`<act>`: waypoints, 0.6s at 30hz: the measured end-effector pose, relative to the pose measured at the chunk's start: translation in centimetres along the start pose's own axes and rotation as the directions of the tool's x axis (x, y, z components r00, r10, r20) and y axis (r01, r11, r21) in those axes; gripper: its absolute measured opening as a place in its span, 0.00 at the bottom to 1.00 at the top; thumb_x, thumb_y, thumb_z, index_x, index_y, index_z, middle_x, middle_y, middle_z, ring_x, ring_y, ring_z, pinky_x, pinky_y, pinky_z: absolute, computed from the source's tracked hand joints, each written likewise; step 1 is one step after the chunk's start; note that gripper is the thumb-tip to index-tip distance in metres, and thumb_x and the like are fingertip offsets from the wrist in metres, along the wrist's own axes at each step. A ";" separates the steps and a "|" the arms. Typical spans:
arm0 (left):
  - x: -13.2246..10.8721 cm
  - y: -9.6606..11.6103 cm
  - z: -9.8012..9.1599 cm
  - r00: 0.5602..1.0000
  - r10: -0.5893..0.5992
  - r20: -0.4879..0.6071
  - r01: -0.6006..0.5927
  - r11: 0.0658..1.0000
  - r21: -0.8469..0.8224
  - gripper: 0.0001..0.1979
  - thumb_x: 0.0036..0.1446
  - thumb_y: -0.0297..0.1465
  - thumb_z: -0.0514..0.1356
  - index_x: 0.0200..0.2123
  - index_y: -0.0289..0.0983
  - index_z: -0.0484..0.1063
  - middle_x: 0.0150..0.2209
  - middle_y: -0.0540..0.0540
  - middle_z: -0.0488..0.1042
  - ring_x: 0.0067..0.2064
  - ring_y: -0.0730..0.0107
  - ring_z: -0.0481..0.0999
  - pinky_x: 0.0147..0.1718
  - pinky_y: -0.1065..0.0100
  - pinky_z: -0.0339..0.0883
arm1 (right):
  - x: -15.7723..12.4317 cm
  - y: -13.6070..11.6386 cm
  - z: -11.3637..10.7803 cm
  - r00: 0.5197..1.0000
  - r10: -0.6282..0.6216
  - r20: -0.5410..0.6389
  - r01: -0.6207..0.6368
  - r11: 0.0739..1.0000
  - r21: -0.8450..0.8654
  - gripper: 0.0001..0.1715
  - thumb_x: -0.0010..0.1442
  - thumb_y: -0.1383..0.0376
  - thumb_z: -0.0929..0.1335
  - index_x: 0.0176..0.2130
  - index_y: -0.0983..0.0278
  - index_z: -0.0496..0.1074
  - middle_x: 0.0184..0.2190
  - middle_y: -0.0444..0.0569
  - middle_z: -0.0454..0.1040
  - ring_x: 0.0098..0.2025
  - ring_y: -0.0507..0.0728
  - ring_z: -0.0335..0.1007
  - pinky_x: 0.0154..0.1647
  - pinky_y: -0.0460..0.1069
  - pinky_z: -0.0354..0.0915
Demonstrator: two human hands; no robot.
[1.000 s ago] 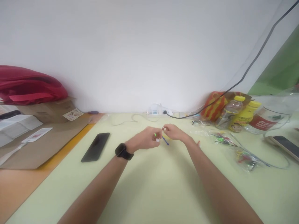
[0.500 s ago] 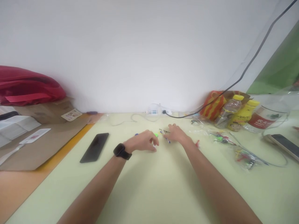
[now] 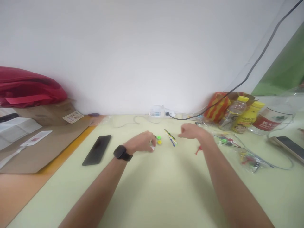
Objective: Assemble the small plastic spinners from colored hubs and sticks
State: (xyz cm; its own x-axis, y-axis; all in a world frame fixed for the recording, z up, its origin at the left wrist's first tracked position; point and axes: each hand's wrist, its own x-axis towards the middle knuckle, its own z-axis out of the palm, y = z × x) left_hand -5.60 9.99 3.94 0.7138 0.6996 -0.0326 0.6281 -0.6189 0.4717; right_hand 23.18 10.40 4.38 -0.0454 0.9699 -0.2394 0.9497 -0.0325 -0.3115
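My left hand (image 3: 142,142), with a black watch (image 3: 123,153) on its wrist, is low over the table with fingers curled round something small and whitish that I cannot make out. Just right of it lie a green round piece (image 3: 159,137) and a yellow round piece (image 3: 159,142). Thin black, yellow and blue sticks (image 3: 171,136) lie between my hands. My right hand (image 3: 190,130) is closed to the right of the sticks; whatever its fingers hold, if anything, is hidden. A red piece (image 3: 199,149) lies below its wrist.
A black phone (image 3: 97,150) lies on the left. Cardboard (image 3: 45,148) and a red bag (image 3: 30,88) are farther left. Bottles (image 3: 247,117), small plastic bags of coloured parts (image 3: 251,160) and another phone (image 3: 291,147) are on the right. A power strip (image 3: 158,112) sits by the wall.
My right hand has moved right, off the sticks, and its fingers have closed. My left hand has shifted slightly left and curled more, uncovering the yellow round piece.
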 end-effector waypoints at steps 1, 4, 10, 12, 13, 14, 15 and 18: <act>0.0 -0.3 -0.1 1.000 -0.008 -0.013 0.008 1.000 -0.003 0.08 0.42 0.27 0.68 0.30 0.39 0.82 0.34 0.46 0.81 0.34 0.62 0.78 0.30 0.68 0.64 | -0.5 1.2 -0.8 0.998 0.043 0.035 -0.043 0.999 -0.001 0.15 0.50 0.57 0.77 0.32 0.64 0.75 0.36 0.57 0.79 0.39 0.65 0.77 0.36 0.53 0.66; -0.2 -0.9 -0.4 0.999 -0.019 -0.040 0.018 1.000 -0.023 0.11 0.42 0.30 0.69 0.34 0.39 0.82 0.36 0.45 0.81 0.35 0.61 0.78 0.32 0.68 0.66 | -1.8 4.6 -1.9 0.960 0.163 0.226 -0.181 0.981 0.065 0.19 0.45 0.53 0.79 0.32 0.62 0.76 0.31 0.53 0.80 0.31 0.62 0.77 0.32 0.53 0.69; -0.5 -0.6 -0.9 0.994 -0.017 -0.105 0.012 0.999 -0.043 0.13 0.47 0.35 0.69 0.39 0.39 0.81 0.37 0.46 0.80 0.37 0.61 0.78 0.34 0.67 0.67 | -2.4 6.1 -1.5 0.884 0.084 0.461 -0.192 0.962 0.193 0.09 0.39 0.70 0.77 0.25 0.64 0.77 0.27 0.51 0.80 0.33 0.59 0.79 0.35 0.48 0.72; -0.3 -0.2 -1.1 0.984 0.003 -0.180 -0.015 0.998 -0.067 0.14 0.52 0.39 0.67 0.41 0.39 0.81 0.37 0.45 0.81 0.38 0.62 0.78 0.35 0.67 0.68 | -2.4 5.5 -2.0 0.910 0.001 0.414 -0.114 0.962 0.249 0.08 0.41 0.71 0.75 0.26 0.64 0.77 0.28 0.50 0.80 0.35 0.59 0.80 0.36 0.48 0.72; -0.3 0.1 -1.2 0.976 0.010 -0.218 -0.028 0.996 -0.080 0.14 0.55 0.40 0.66 0.42 0.40 0.81 0.37 0.45 0.81 0.38 0.63 0.78 0.35 0.68 0.68 | -2.4 5.1 -2.4 0.926 -0.043 0.375 -0.069 0.957 0.281 0.08 0.42 0.71 0.75 0.28 0.63 0.77 0.30 0.50 0.80 0.35 0.59 0.80 0.37 0.48 0.72; -0.2 0.3 -1.3 0.968 0.013 -0.250 -0.037 0.995 -0.092 0.13 0.57 0.40 0.64 0.42 0.40 0.81 0.36 0.46 0.81 0.38 0.64 0.78 0.35 0.68 0.67 | -2.4 4.8 -2.6 0.939 -0.066 0.338 -0.040 0.954 0.297 0.08 0.44 0.71 0.75 0.29 0.63 0.77 0.30 0.50 0.81 0.35 0.60 0.80 0.37 0.49 0.72; -0.1 0.5 -1.3 0.963 0.015 -0.270 -0.044 0.994 -0.102 0.13 0.59 0.40 0.63 0.42 0.40 0.81 0.36 0.46 0.81 0.38 0.64 0.78 0.34 0.68 0.67 | -2.4 4.5 -2.8 0.949 -0.057 0.310 -0.039 0.955 0.292 0.08 0.45 0.69 0.75 0.30 0.63 0.77 0.30 0.50 0.80 0.34 0.60 0.80 0.36 0.50 0.72; -0.1 1.1 -1.5 0.963 0.012 -0.267 -0.043 0.993 -0.109 0.12 0.60 0.40 0.63 0.40 0.40 0.81 0.34 0.46 0.81 0.37 0.65 0.78 0.33 0.69 0.67 | -2.1 4.2 -2.4 0.933 0.131 0.337 -0.200 0.963 0.179 0.11 0.45 0.64 0.77 0.28 0.63 0.74 0.27 0.53 0.79 0.29 0.61 0.79 0.32 0.52 0.72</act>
State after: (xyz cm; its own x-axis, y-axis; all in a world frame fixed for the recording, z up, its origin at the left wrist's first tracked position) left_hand -5.44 9.75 5.77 0.6125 0.7621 0.2099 0.5597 -0.6056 0.5656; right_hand 28.01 8.84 5.81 -0.0227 0.8190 -0.5734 0.8683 -0.2681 -0.4173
